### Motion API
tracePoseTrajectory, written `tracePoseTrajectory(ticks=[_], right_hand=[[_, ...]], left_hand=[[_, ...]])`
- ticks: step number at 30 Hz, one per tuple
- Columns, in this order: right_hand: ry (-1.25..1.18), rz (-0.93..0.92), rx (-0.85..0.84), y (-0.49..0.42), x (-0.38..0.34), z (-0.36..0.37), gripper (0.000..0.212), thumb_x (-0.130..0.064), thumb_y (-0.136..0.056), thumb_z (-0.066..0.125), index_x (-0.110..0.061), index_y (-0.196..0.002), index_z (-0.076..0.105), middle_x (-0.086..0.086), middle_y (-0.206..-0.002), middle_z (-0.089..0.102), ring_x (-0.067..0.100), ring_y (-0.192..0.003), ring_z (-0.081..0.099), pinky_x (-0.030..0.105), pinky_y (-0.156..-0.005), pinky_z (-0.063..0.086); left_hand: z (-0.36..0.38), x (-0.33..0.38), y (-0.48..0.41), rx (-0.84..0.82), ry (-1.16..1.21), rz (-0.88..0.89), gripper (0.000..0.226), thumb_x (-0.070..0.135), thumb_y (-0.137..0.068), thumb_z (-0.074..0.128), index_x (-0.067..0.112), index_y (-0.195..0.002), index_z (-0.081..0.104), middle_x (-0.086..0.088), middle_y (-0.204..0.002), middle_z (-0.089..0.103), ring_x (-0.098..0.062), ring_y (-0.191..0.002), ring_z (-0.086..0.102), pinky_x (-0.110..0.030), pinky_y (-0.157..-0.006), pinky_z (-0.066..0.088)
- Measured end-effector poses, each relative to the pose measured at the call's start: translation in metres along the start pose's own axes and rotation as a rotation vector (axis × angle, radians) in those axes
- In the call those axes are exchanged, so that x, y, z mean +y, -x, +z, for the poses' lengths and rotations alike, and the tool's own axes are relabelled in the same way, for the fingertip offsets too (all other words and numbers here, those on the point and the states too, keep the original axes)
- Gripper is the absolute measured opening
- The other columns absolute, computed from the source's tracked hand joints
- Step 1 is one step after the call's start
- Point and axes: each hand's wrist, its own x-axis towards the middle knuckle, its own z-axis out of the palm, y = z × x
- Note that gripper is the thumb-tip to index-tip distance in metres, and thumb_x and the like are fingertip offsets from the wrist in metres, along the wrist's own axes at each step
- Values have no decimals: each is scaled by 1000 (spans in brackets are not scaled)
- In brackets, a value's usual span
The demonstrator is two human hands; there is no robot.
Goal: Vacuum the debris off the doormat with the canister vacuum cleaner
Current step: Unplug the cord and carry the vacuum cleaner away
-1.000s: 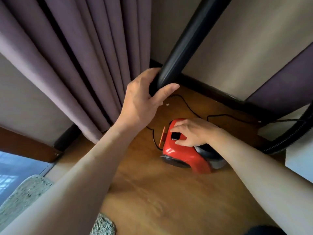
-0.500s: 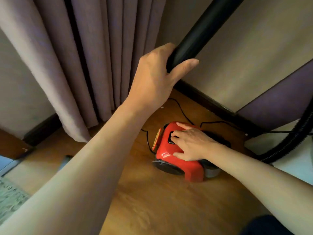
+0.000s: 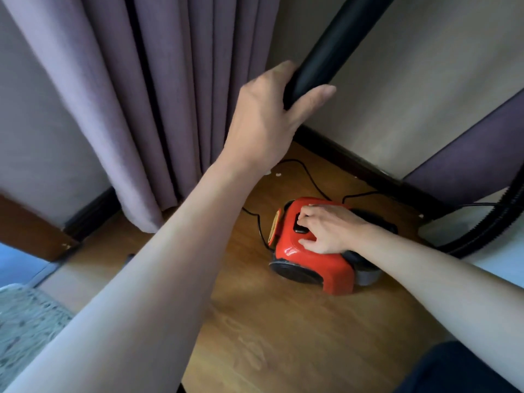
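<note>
A red canister vacuum cleaner (image 3: 310, 263) sits on the wooden floor near the wall. My right hand (image 3: 329, 229) lies flat on its top, fingers spread, one fingertip on the black button (image 3: 297, 225). My left hand (image 3: 269, 114) is raised and wrapped around the black vacuum tube (image 3: 334, 43), which slants up to the top right. The ribbed black hose (image 3: 493, 225) curves along the right edge. A speckled grey doormat (image 3: 25, 324) shows at the lower left; its debris is too blurred to make out.
Purple curtains (image 3: 158, 89) hang to the floor on the left, close behind my left hand. A black power cord (image 3: 312, 180) loops over the floor behind the canister. A dark skirting board (image 3: 354, 160) runs along the beige wall. A white object (image 3: 499, 259) stands at the right.
The view shifted so the canister sits lower in frame. My left hand rose with the tube. My right hand stays on the canister top, fingers now at the button.
</note>
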Motion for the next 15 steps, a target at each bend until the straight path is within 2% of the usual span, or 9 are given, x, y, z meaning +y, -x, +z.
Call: tracePoseTrajectory(ticks=[3, 7, 10, 13, 15], right_hand=[[-88, 24, 37, 9, 4, -3, 54, -50, -95, 53, -13, -133, 64, -3, -134, 57, 18, -120, 58, 37, -95, 54], [-255, 81, 161, 32, 11, -18, 53, -45, -97, 56, -16, -142, 57, -10, -143, 53, 12, -126, 55, 30, -103, 48], [-360, 153, 305, 57, 16, -32, 51, -43, -96, 58, -17, -139, 59, -11, -139, 56, 11, -123, 58, 29, -103, 49], [-422, 195, 398, 87, 25, -47, 49, -44, -94, 59, -18, -136, 62, -11, -134, 59, 12, -119, 61, 26, -102, 49], [-450, 241, 442, 108, 36, -60, 50, -45, -94, 59, -20, -138, 61, -10, -136, 59, 11, -122, 59, 23, -104, 45]], left_hand=[[0, 4, 0, -5, 1, -20, 26, 45, -95, 63, 21, -88, 54, -8, -69, 62, -18, -58, 60, -41, -55, 49], [-2, 10, 0, -28, 21, -37, 22, 44, -95, 63, 23, -93, 54, -2, -68, 60, -15, -57, 60, -43, -54, 52], [-5, 18, -3, -39, 50, -44, 19, 45, -95, 62, 31, -88, 52, -1, -64, 61, -9, -52, 59, -32, -48, 48], [-9, 32, -7, -27, 63, -69, 27, 46, -94, 60, 20, -95, 58, -8, -65, 63, -10, -49, 60, -19, -42, 42], [-9, 46, -11, -3, 73, -78, 37, 51, -91, 59, 15, -99, 58, -10, -65, 62, -7, -43, 58, -19, -38, 41]])
